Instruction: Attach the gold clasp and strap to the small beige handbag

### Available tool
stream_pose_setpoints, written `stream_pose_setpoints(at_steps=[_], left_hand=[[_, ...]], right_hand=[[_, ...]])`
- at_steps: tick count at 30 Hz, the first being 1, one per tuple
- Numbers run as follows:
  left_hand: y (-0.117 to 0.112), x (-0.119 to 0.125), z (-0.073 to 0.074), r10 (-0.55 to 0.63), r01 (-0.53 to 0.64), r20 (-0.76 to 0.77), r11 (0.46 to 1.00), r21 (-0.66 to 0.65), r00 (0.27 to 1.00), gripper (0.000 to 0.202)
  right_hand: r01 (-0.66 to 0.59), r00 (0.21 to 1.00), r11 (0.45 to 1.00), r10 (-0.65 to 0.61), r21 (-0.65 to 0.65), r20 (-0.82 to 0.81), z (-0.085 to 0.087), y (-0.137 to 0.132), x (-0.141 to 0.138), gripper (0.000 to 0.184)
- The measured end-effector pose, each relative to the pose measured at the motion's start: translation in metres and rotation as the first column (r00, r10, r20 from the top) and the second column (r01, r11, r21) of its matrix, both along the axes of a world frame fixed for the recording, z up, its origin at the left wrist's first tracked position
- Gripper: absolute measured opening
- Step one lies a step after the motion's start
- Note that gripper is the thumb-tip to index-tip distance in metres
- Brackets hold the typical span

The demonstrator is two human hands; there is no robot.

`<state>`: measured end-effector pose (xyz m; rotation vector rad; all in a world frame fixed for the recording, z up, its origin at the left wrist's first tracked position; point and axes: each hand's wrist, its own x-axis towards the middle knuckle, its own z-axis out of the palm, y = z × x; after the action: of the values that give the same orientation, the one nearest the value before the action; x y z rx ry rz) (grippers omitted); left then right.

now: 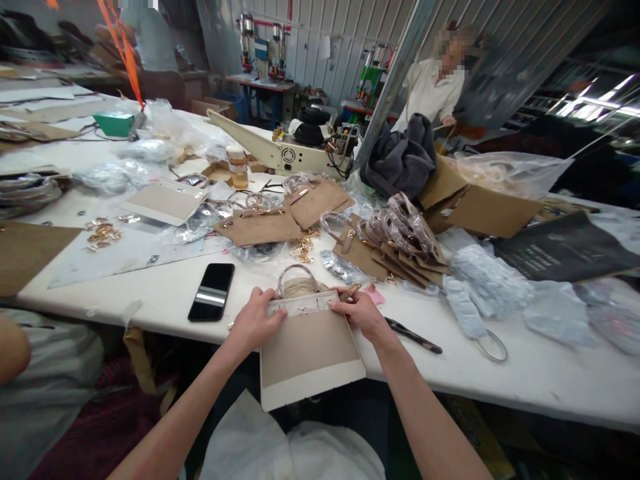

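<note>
Over the table's front edge I hold a beige and cream bag panel [313, 350] whose curved handle [296, 272] stands up at its far side. My left hand [259, 317] is closed on the panel's upper left corner, thumb on top. On the upper right corner my right hand [361, 312] grips it the same way, and a small gold-coloured piece [351, 290] shows by its fingers. A row of small holes and fittings runs along the panel's top strip. Behind the panel sits a roll of pale cord or tape [299, 287], partly hidden.
A black phone [211, 292] lies to the left, dark tweezers [414, 335] to the right. Farther back are gold hardware pieces [303, 247], brown panels with wrapped handles [405, 233], a cardboard box [493, 208] and a cream machine [290, 150]. Another person [433, 90] stands beyond the table.
</note>
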<state>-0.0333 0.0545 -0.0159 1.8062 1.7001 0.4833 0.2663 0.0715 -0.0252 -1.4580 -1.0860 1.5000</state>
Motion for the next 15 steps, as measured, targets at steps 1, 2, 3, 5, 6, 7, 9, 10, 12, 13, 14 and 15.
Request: stream_pose_setpoints(at_steps=[1,2,3,5,6,7,9,10,12,13,14,15], left_hand=[[0.001,0.0,0.0,-0.005,0.005,0.005,1.0,-0.005,1.0,0.031],[0.002,-0.001,0.0,-0.009,0.009,0.009,1.0,-0.012,1.0,0.031],[0.003,-0.001,0.001,-0.01,0.011,0.012,1.0,-0.023,1.0,0.031],[0.006,-0.002,0.002,-0.01,0.011,0.012,0.999,-0.049,1.0,0.031],[0.007,-0.003,0.003,-0.012,0.013,0.014,0.998,-0.061,1.0,0.03],[0.009,-0.004,0.004,-0.019,0.02,0.016,0.997,-0.073,1.0,0.029],[0.012,-0.006,0.005,-0.036,0.038,0.026,0.996,-0.08,0.999,0.027],[0.013,-0.007,0.006,-0.046,0.048,0.032,0.996,-0.078,0.998,0.026],[0.015,-0.009,0.007,-0.056,0.059,0.038,0.995,-0.075,0.998,0.026],[0.015,-0.009,0.007,-0.052,0.055,0.038,0.996,-0.075,0.998,0.025],[0.015,-0.009,0.008,-0.043,0.046,0.038,0.996,-0.078,0.998,0.025],[0.015,-0.009,0.009,-0.034,0.037,0.038,0.996,-0.083,0.999,0.025]], right_hand=[[-0.006,1.0,1.0,0.006,-0.018,-0.004,0.002,0.001,0.0,0.069],[-0.007,1.0,1.0,0.007,-0.028,-0.005,0.004,0.001,-0.001,0.07],[-0.005,1.0,1.0,0.005,-0.027,-0.006,0.005,0.001,-0.001,0.071],[0.01,1.0,1.0,-0.01,-0.001,-0.016,0.007,-0.002,-0.003,0.071],[0.02,1.0,1.0,-0.019,0.016,-0.022,0.007,-0.004,-0.004,0.07],[0.026,0.999,0.999,-0.025,0.029,-0.028,0.008,-0.005,-0.005,0.07],[0.011,0.999,1.0,-0.01,0.02,-0.033,0.008,-0.008,-0.005,0.07],[-0.009,0.999,1.0,0.009,0.002,-0.033,0.008,-0.008,-0.004,0.07],[-0.051,0.998,0.998,0.05,-0.033,-0.025,0.008,-0.008,-0.003,0.071],[-0.061,0.998,0.997,0.06,-0.046,-0.019,0.007,-0.008,-0.002,0.07],[-0.061,0.998,0.997,0.06,-0.053,-0.014,0.007,-0.007,-0.001,0.068],[-0.056,0.998,0.997,0.055,-0.055,-0.013,0.007,-0.006,-0.001,0.066]])
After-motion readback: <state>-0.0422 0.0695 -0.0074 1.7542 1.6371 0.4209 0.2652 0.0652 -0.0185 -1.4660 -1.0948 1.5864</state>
